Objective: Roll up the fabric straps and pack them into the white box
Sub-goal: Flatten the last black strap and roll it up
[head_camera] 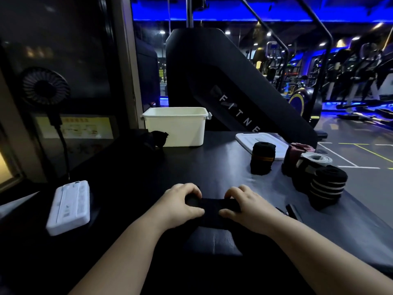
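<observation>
Near left corner of the table (131, 171): white device (69, 206), not in play. Far edge, left of centre: box (176, 128), upright, open, inside not visible from here. A loose strap (156, 138) lies crumpled just in front of its left corner.

Left hand (180, 204) is clamped on the left end of the strap (212, 206), fingers curled over the top, thumb on the near side. The rolled part lies crosswise close to the near edge, long axis left-right, bridging both hands. The flat tail (212, 241) runs from it toward the near edge. Right hand (247, 206) has the same grip on the right end.

Judgement: rolling is part done. Next turns should go toward the person along the tail, hands kept level or the roll skews. Box sits straight ahead of the left hand, well apart, so the left hand is nearer for the drop.

Toward the right edge: lid (255, 138) flat, rolls (262, 158) standing near it, not yet packed.
</observation>
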A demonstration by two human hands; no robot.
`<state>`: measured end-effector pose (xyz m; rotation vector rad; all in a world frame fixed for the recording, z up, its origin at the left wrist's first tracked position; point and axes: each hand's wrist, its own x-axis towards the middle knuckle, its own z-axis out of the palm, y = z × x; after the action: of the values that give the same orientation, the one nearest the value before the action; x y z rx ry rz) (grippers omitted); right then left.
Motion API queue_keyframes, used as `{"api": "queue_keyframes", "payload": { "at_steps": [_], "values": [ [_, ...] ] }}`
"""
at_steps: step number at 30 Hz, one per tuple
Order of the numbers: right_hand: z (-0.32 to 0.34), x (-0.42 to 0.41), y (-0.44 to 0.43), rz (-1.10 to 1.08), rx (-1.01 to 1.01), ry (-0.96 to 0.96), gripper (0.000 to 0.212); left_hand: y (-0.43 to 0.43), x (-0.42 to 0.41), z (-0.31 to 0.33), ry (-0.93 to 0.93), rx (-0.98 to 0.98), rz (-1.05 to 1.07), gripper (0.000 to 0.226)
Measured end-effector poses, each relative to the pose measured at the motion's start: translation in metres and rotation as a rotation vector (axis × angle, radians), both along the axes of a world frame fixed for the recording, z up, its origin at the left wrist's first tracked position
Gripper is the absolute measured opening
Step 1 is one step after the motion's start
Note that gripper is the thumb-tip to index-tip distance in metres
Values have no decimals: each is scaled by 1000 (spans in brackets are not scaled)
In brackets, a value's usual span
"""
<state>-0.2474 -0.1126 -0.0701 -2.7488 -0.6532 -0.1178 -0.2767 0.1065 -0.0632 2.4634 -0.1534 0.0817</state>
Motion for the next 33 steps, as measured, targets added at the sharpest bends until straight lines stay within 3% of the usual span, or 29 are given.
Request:
{"api": "queue_keyframes", "payload": {
  "at_steps": [4, 11, 16, 21, 23, 26, 33],
  "values": [
    [9, 7, -12, 85, -37, 8, 44, 15, -2, 7, 66, -13, 46, 60],
    [17, 14, -32, 97, -36, 107, 44, 31, -5, 6, 99, 101, 32, 54],
    [19, 17, -22, 153, -74, 35, 40, 28, -5, 3, 2, 157, 9, 58],
    [19, 7, 4, 273, -20, -54, 25, 24, -5, -2, -96, 135, -42, 28],
    [10, 5, 13, 253, -27, -31, 36, 17, -8, -2, -91, 150, -7, 13],
    [-3, 6, 19, 166, -38, -31, 65, 7, -11, -3, -106, 293, 84, 45],
    [-13, 4, 19, 130, -60, -57, 74, 9, -18, 1, -139, 281, 119, 29]
  ]
}}
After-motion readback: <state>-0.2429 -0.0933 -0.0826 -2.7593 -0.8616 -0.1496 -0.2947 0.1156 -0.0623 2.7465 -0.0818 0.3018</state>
